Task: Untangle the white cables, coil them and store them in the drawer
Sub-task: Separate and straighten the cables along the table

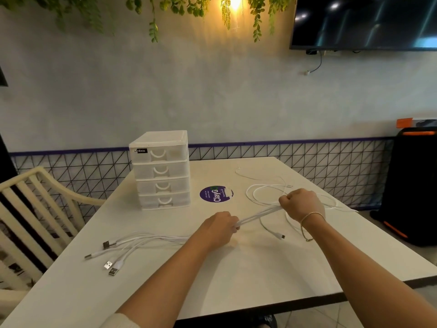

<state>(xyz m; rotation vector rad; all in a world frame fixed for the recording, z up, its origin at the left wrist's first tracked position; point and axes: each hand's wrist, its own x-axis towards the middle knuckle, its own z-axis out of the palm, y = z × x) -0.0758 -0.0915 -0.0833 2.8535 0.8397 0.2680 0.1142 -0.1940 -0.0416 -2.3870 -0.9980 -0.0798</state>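
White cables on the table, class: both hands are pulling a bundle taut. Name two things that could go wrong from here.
1. The left hand and right hand stretch the white cables taut while loose loops lie behind the right hand; pulling may tighten a knot.
2. The USB plugs trail left of the left hand; a tug could drag them across the table.
3. All four drawers of the drawer unit look closed, so storing needs a free hand.

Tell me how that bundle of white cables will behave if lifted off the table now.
The bundle of thin white cables looks floppy: taut only between the left hand and right hand, slack loops beyond. Probably light. The loose USB plug ends would likely dangle and drag across the white table.
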